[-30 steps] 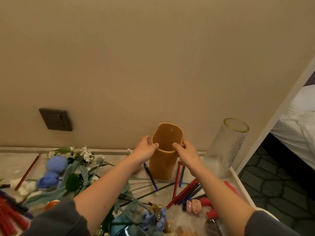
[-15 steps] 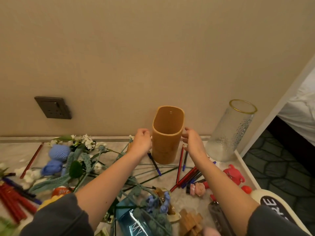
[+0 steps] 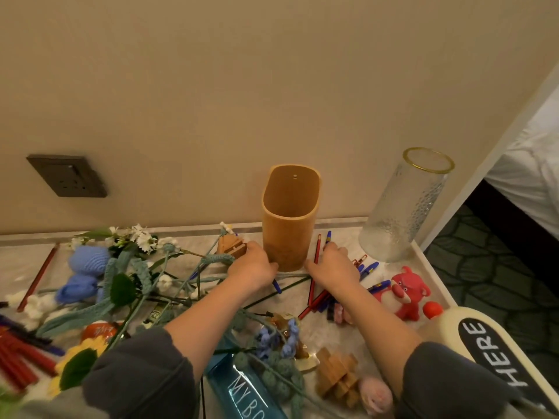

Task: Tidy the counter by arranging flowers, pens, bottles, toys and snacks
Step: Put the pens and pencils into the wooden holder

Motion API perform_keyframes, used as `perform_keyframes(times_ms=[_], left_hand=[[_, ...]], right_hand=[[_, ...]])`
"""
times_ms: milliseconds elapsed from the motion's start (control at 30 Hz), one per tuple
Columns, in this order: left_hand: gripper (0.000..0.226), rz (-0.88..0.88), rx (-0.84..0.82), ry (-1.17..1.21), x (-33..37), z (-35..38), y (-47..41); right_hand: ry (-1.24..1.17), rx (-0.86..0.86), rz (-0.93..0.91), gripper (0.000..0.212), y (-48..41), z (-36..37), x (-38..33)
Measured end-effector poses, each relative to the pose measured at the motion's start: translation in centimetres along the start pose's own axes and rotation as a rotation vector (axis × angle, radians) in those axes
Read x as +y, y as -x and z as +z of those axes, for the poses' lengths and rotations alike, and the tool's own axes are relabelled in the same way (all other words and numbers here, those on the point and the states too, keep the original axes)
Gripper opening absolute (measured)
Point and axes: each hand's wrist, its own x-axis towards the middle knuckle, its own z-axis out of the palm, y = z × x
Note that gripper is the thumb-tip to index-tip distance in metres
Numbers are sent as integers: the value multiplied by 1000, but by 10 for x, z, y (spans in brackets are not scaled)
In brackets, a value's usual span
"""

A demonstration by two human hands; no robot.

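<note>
At the near edge of the counter (image 3: 15,258) lay a blue bottle (image 3: 242,391) and a wooden puzzle (image 3: 335,378). A white bottle (image 3: 472,334) lay on its side toward the near right corner. Knitted flowers (image 3: 87,258) sprawled over the left half, with stems running under the left forearm. A pink bear toy (image 3: 402,293) stood by the right edge.

Farther in, both hands were down on the counter, knuckles up, one on either side of the foot of a wooden pen holder (image 3: 290,219). The left hand (image 3: 252,269) sat just left of it, fingertips against a small wooden piece (image 3: 231,249). Whether it gripped that piece could not be made out. The right hand (image 3: 332,264) rested on loose red and blue pens (image 3: 314,300) just right of the holder, fingers bent down among them. Whether it held one could not be told.

The holder stood upright close to the back edge. A glass vase (image 3: 405,207) stood in the far right corner.
</note>
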Motion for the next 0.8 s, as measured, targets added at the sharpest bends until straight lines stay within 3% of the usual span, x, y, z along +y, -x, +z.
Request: perform_keyframes(times_ms=[167,433,533,700,800], left_hand=[[67,7,32,-14,-4,4,-11],[66,21,14,99,-4,8,-14],[63,27,33,169,-4,5,-11],[63,8,-38,361,-4,-2,1],[35,-11,-77,555,-4,-5,15]], right_hand=[[48,26,5,61,-10,7,-1],[2,48,2,29,-21,8,1],[-196,-20,47,11,-23,3,0],[-685,-117,210,16,-8,-6,-3],[-884,-127,214,14,12,-13,-10]])
